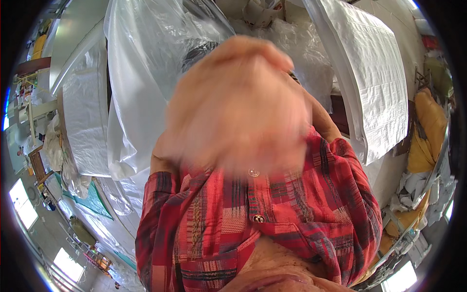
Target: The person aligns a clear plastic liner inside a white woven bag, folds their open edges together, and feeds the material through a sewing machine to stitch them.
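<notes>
Plainly, both of my arms are bent up before my chest, the left forearm point(163, 164) rising from one plaid sleeve and the right forearm point(322, 116) from the other, and at their ends is a broad blur of hands point(238, 109) close to my face. I can't tell where one hand stops and the other starts, whether the fingers are together or apart, or whether they grip anything. The thing nearest them is one clear plastic sheet point(141, 63), just beyond and to my left. I count two buttons on my red plaid shirt point(209, 228), one white woven sheet point(382, 82) draped to my right, one white panel point(86, 117) at far left, and three bright windows point(23, 203) near the rim. Crumpled clear plastic point(309, 56) lies ahead, ochre cloth point(428, 126) hangs at far right, and cluttered shelving point(36, 160) lines the room's left side.
</notes>
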Demonstrator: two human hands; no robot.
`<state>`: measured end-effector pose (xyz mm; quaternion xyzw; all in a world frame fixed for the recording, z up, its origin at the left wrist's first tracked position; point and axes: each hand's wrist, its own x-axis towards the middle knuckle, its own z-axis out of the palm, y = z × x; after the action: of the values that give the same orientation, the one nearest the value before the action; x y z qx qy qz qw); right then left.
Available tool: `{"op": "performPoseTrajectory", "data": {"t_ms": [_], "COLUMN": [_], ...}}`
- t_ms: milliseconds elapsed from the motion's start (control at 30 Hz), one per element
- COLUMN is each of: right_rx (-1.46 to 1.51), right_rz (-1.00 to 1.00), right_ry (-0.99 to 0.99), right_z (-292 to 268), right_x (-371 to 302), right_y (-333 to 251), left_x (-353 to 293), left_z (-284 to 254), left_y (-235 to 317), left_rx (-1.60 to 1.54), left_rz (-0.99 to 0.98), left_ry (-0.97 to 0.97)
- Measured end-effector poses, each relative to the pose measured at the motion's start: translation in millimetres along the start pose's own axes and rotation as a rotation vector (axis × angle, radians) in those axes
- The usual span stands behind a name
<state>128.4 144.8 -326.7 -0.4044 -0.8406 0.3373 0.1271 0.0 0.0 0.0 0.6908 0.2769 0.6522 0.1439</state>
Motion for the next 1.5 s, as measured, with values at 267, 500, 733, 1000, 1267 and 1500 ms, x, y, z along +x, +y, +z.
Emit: {"op": "performPoseTrajectory", "data": {"t_ms": [267,500,733,1000,1267,1500], "right_rx": [-0.007,-0.040,0.065,0.075,0.093,0.096], "right_rz": [-0.011,0.056,-0.093,-0.019,-0.081,-0.018], "right_ry": [0.051,0.021,0.068,0.034,0.026,0.026], "right_z": [-3,3,-7,-9,-2,5], "right_x": [-3,-1,-5,-2,3,3], "right_y": [-4,2,-7,-7,5,10], "left_x": [-28,-15,28,42,39,36], "left_z": [5,12,17,52,40,43], "left_y": [-84,-51,-3,33,6,6], "left_rx": [-1.147,-1.157,-1.224,-1.113,-1.249,-1.277], "left_rz": [-0.931,-0.783,0.200,0.483,0.180,0.121], "left_ry": [0.244,0.215,-0.020,0.421,0.043,0.014]}}
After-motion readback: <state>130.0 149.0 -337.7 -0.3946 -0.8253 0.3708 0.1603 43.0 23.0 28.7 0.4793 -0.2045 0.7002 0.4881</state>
